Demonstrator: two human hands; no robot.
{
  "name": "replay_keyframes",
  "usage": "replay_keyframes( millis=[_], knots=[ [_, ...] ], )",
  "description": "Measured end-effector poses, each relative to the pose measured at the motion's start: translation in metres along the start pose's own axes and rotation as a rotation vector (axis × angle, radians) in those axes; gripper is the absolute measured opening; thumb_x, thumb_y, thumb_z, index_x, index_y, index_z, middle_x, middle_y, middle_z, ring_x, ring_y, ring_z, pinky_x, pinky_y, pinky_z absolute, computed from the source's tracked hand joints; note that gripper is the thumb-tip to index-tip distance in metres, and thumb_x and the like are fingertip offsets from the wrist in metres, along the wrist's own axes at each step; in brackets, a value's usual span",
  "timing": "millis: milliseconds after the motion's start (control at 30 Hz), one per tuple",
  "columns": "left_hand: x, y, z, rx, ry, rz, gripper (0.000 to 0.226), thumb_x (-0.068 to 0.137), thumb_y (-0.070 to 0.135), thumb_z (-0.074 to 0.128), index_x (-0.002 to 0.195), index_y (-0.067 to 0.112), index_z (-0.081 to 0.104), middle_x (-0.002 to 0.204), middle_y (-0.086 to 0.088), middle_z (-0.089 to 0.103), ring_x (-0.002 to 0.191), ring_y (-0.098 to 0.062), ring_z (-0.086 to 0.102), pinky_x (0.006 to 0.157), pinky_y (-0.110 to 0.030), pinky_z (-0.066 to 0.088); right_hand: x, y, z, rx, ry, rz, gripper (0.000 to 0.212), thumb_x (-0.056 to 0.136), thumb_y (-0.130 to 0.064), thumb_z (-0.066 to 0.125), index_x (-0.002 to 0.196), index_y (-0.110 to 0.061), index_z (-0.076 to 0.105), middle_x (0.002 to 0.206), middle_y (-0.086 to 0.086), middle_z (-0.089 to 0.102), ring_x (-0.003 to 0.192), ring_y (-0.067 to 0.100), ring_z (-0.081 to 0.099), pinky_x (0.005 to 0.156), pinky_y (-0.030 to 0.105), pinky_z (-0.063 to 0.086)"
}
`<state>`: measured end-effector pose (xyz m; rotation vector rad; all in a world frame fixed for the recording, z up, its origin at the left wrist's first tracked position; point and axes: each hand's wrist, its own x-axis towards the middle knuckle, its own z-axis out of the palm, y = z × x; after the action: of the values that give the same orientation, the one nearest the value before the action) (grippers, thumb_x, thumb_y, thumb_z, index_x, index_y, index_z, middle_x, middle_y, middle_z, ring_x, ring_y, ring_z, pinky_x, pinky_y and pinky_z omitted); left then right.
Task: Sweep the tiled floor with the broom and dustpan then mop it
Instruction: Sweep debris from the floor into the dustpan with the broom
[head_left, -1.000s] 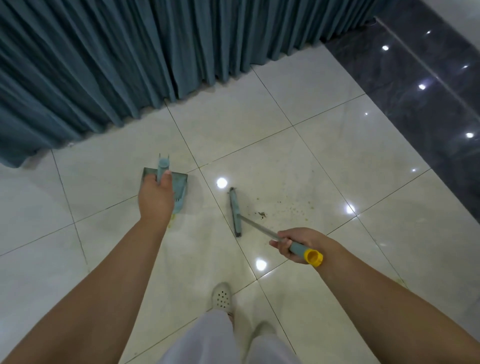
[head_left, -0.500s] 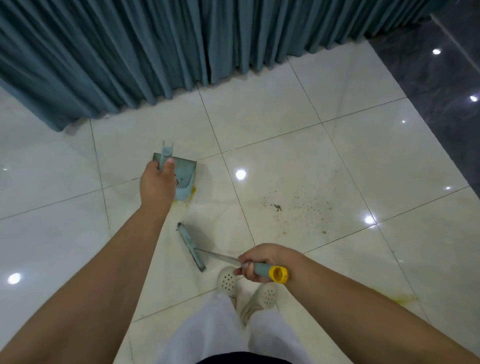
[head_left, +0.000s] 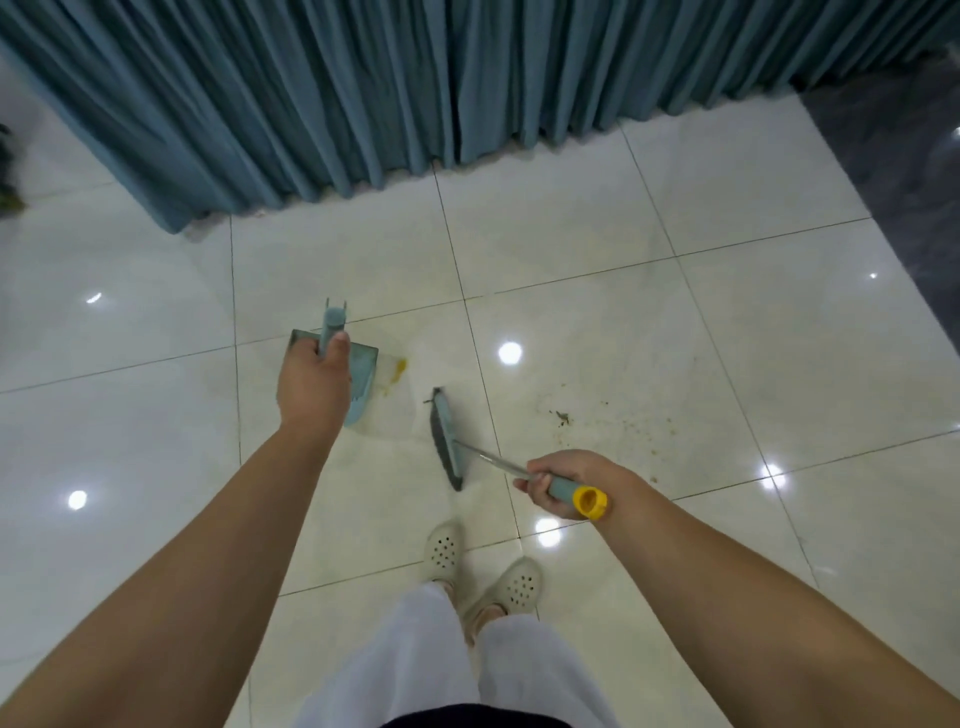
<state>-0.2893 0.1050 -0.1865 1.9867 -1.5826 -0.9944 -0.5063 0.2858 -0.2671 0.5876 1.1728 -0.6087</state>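
Note:
My left hand grips the upright handle of a teal dustpan that rests on the pale tiled floor. My right hand is closed on the grip of a short teal broom with a yellow end cap. The broom head touches the floor just right of the dustpan. A scatter of brown crumbs and dirt lies to the right of the broom head. A small yellow stain sits at the dustpan's right edge.
Teal curtains hang to the floor along the far side. Dark polished tiles border the right. My feet in pale perforated clogs stand just behind the broom. Something dark shows at the far left edge.
The broom head swung from the dirt patch toward my feet and left, then back out to beside the dustpan. The view shifted rightward along the curtain. The dustpan stayed in my left hand.

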Motion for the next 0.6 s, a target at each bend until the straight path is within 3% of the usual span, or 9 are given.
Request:
replay_keyframes(
  millis=[100, 267, 400, 467, 600],
  knots=[
    [-0.015, 0.006, 0.015, -0.016, -0.012, -0.002, 0.036, 0.094, 0.043, 0.043, 0.090, 0.009, 0.051, 0.078, -0.005, 0.056, 0.075, -0.027, 0.055, 0.071, -0.038, 0.049, -0.014, -0.018, -0.033, 0.065, 0.051, -0.083, 0.013, 0.099, -0.009, 0.044, 0.100, 0.003, 0.046, 0.071, 0.018, 0.055, 0.025, 0.012, 0.041, 0.027, 0.014, 0.037],
    [-0.033, 0.016, 0.044, 0.011, -0.058, 0.019, 0.039, 0.096, 0.041, 0.041, 0.093, 0.004, 0.052, 0.075, -0.006, 0.055, 0.073, -0.026, 0.054, 0.068, -0.036, 0.045, -0.033, -0.034, -0.082, 0.129, 0.105, -0.157, 0.019, 0.098, -0.004, 0.041, 0.116, 0.000, 0.041, 0.073, 0.016, 0.049, 0.024, 0.012, 0.039, 0.026, 0.013, 0.035],
    [-0.040, 0.024, 0.060, 0.010, -0.092, 0.046, 0.038, 0.097, 0.040, 0.042, 0.091, 0.004, 0.052, 0.067, -0.002, 0.051, 0.071, -0.025, 0.053, 0.066, -0.033, 0.042, -0.046, -0.040, -0.105, 0.164, 0.127, -0.188, 0.020, 0.099, -0.004, 0.039, 0.118, -0.001, 0.039, 0.045, 0.020, 0.054, 0.022, 0.012, 0.037, 0.025, 0.013, 0.034],
    [-0.036, 0.031, 0.065, 0.011, -0.103, 0.057, 0.039, 0.097, 0.040, 0.042, 0.091, 0.003, 0.053, 0.074, -0.008, 0.055, 0.074, -0.028, 0.055, 0.066, -0.035, 0.043, -0.050, -0.044, -0.107, 0.190, 0.129, -0.209, 0.018, 0.099, -0.004, 0.037, 0.116, -0.001, 0.038, 0.043, 0.019, 0.053, 0.021, 0.012, 0.037, 0.025, 0.013, 0.034],
    [-0.016, 0.045, 0.072, 0.018, -0.111, 0.078, 0.037, 0.097, 0.040, 0.042, 0.090, 0.004, 0.050, 0.082, -0.015, 0.057, 0.078, -0.031, 0.057, 0.066, -0.035, 0.042, -0.053, -0.054, -0.089, 0.196, 0.114, -0.238, 0.010, 0.095, 0.002, 0.036, 0.101, 0.000, 0.044, 0.076, 0.020, 0.050, 0.023, 0.012, 0.036, 0.026, 0.012, 0.035]
  ],
)
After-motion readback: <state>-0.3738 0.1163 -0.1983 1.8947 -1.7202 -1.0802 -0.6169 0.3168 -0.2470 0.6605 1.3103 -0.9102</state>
